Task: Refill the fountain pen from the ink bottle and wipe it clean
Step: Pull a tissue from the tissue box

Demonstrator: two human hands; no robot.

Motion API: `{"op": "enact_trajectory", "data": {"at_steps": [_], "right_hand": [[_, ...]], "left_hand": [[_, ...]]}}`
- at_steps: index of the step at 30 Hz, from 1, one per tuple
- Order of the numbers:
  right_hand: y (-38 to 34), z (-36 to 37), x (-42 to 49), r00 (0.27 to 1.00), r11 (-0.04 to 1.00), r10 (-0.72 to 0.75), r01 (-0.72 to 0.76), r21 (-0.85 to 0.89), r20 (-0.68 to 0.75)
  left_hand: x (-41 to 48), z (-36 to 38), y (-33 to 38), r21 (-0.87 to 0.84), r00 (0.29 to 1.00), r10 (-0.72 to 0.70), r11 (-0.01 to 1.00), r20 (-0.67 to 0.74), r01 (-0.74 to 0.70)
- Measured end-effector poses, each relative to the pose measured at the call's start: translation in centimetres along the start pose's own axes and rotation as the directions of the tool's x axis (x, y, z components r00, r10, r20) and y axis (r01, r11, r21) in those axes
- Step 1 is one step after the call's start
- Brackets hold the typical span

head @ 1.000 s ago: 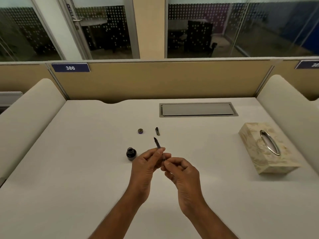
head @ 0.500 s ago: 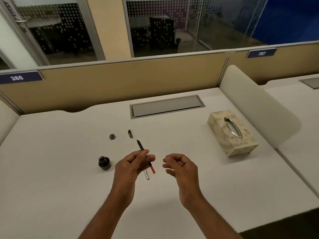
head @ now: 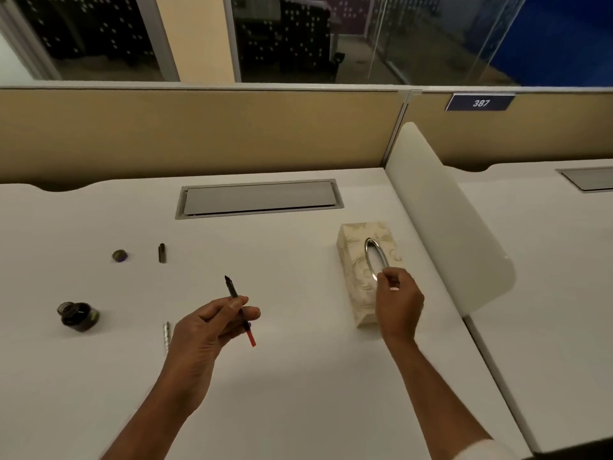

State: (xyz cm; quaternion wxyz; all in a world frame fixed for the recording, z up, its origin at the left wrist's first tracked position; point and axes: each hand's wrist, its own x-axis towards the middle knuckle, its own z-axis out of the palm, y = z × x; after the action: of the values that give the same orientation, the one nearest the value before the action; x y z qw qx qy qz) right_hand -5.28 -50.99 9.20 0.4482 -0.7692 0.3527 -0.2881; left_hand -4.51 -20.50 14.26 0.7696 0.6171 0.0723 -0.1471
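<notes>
Pen (head: 232, 289) gripped in left hand (head: 209, 330), nib pointing away, slightly left; right hand (head: 399, 300) curled at tissue box (head: 351, 247), grasp unclear

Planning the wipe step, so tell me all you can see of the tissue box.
The tissue box is a cream oblong with a pale leafy pattern and a shiny metal oval ring round its top slot. It lies flat on the desk, beside the curved divider. The right hand is at the slot's near end, fingers curled; whether it pinches a tissue cannot be told.
</notes>
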Motion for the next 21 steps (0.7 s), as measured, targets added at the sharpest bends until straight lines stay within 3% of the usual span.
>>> {"op": "enact_trajectory", "data": {"at_steps": [5,9,17,21], "right_hand": [[2.4,0.6,4.1,0.974,0.957,-0.147,0.184,-0.223,0.173],[2.4,1.6,5.9,0.928,0.864,-0.25,0.343,-0.368,0.277],[1.9,1.6,9.1,0.813,0.622,-0.18,0.53,-0.577,0.553],[1.8,1.5,9.7,0.768,0.573,-0.146,0.579,-0.579,0.624]], "left_hand": [[1.6,3.7,-1.8,0.008,0.999,-0.04,0.999,-0.015,0.041],[2.9,5.6,-2.6,0.048,0.997,-0.081,0.996,0.005,0.081],[5.3,9.5,-3.2,0.058,0.989,-0.137,0.989,0.061,0.133],[6.0,11.0,-3.6,0.033,0.985,-0.153,0.988,0.075,0.151]]}}
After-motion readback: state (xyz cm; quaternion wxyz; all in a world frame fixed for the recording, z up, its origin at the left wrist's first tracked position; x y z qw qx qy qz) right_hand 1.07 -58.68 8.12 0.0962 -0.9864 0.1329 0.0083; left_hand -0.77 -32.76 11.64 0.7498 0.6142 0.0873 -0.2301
